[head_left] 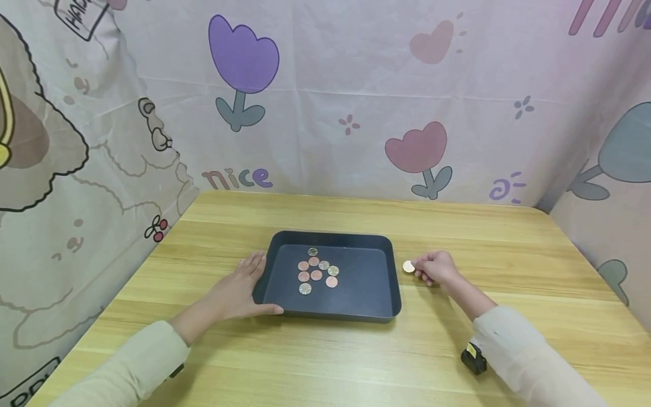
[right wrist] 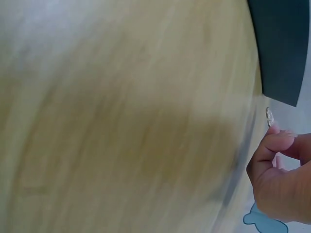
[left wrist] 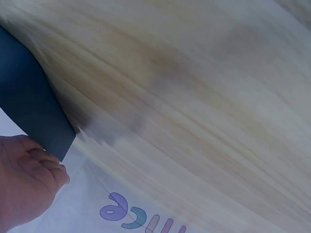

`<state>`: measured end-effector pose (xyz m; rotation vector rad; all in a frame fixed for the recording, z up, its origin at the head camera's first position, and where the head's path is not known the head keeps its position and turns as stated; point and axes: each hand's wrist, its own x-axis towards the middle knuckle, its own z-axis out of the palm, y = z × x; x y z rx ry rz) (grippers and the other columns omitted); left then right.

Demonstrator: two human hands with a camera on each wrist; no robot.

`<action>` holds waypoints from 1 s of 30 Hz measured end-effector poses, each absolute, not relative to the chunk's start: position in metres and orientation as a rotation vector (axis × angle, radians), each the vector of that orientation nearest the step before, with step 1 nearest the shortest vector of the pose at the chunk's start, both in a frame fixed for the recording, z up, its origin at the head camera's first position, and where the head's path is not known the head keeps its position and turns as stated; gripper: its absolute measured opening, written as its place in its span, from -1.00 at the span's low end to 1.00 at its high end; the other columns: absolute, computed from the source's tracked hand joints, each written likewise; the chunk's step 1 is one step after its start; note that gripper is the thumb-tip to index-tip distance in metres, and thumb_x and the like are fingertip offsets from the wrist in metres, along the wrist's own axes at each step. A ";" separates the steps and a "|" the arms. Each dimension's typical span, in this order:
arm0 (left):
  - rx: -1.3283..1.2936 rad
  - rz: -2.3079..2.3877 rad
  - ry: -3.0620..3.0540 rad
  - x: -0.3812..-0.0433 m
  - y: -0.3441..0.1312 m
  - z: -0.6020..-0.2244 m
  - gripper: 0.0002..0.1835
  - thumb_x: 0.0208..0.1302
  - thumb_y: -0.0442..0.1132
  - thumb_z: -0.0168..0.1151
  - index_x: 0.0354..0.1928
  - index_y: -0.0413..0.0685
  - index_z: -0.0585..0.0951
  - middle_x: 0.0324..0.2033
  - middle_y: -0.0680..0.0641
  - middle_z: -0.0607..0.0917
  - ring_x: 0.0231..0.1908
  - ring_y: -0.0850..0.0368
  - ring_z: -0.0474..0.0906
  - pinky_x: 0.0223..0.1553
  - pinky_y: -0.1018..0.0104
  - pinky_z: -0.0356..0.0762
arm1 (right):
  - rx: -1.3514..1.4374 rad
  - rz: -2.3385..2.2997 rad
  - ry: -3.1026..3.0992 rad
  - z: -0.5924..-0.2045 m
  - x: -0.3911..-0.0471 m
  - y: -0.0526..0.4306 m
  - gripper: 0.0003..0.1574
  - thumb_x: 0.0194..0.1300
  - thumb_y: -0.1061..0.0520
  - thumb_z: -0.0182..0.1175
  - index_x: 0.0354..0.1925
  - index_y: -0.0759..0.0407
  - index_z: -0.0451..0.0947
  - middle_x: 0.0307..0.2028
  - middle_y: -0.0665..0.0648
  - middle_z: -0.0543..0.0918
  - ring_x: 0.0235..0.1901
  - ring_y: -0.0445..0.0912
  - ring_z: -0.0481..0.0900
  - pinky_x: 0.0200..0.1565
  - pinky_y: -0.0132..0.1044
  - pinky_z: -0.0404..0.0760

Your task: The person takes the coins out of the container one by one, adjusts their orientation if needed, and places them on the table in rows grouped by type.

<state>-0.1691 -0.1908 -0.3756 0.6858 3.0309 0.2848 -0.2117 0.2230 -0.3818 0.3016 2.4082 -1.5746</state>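
Observation:
A dark rectangular baking tray (head_left: 356, 282) sits on the wooden table, with several copper and silver-gold coins (head_left: 316, 275) lying in its left half. My left hand (head_left: 239, 291) rests against the tray's front-left corner, fingers along the left wall and thumb along the front wall. To the right of the tray, my right hand (head_left: 437, 268) pinches a gold-coloured coin (head_left: 409, 266) between thumb and fingertips, just outside the right wall. That coin (right wrist: 270, 116) shows nearly edge-on in the right wrist view, beside the tray wall (right wrist: 282, 48).
The wood-grain table (head_left: 346, 362) reaches back to a printed cloth (head_left: 325, 141) with tulips and lettering, which also hangs at both sides. A small black device (head_left: 474, 359) is at the right wrist, under the sleeve.

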 end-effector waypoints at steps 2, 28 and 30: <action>0.689 0.285 3.031 -0.169 -0.191 -0.376 0.27 -0.16 0.48 0.18 0.33 -0.47 0.12 0.37 -0.38 0.10 0.38 -0.28 0.01 0.35 -0.08 0.10 | 0.325 -1.563 2.413 -0.384 -0.213 0.222 -0.72 0.29 0.28 0.03 -0.14 0.53 0.44 -0.71 -0.05 0.50 -0.75 -0.32 0.33 -0.70 -0.56 0.36; 0.708 0.275 3.033 -0.170 -0.191 -0.376 0.28 -0.16 0.50 0.17 0.34 -0.44 0.10 0.38 -0.36 0.10 0.39 -0.26 0.01 0.36 -0.06 0.08 | 0.430 -1.325 2.543 -0.389 -0.221 0.218 -0.82 0.24 0.24 0.10 -0.33 0.40 0.53 -0.76 -0.04 0.49 -0.80 -0.30 0.32 -0.70 -0.51 0.38; 0.709 0.274 3.031 -0.170 -0.192 -0.376 0.28 -0.16 0.50 0.17 0.34 -0.44 0.10 0.38 -0.36 0.11 0.39 -0.26 0.00 0.37 -0.05 0.08 | 0.435 -1.331 2.545 -0.389 -0.221 0.217 -0.82 0.24 0.25 0.10 -0.32 0.41 0.54 -0.76 -0.05 0.49 -0.80 -0.31 0.32 -0.71 -0.51 0.38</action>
